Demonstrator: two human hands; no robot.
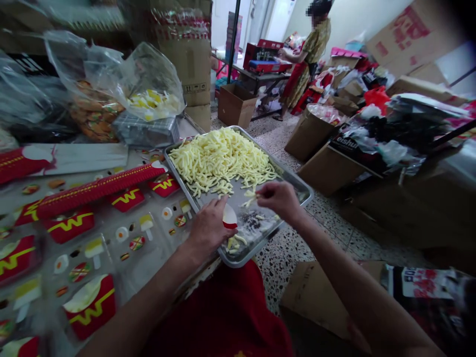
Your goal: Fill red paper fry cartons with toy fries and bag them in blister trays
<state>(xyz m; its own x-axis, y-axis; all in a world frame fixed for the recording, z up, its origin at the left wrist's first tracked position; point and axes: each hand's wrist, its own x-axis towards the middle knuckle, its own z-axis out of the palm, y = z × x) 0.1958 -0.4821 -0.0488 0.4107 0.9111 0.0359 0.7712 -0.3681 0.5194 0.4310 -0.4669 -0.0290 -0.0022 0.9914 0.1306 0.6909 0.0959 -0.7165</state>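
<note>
My left hand (210, 225) holds a small red and white fry box (229, 217) over the near end of a metal tray (297, 186). My right hand (278, 198) pinches a few yellow toy fries (250, 197) just beside that box. A big heap of toy fries (223, 158) fills the far half of the tray, and a few loose ones (235, 242) lie at its near edge under my left hand.
Clear blister trays with red fry boxes (70, 225) and small toy foods cover the table at left. Plastic bags of toy parts (148, 94) stand behind the tray. Cardboard boxes (236, 104) crowd the floor at right. A person (310, 54) works at a far table.
</note>
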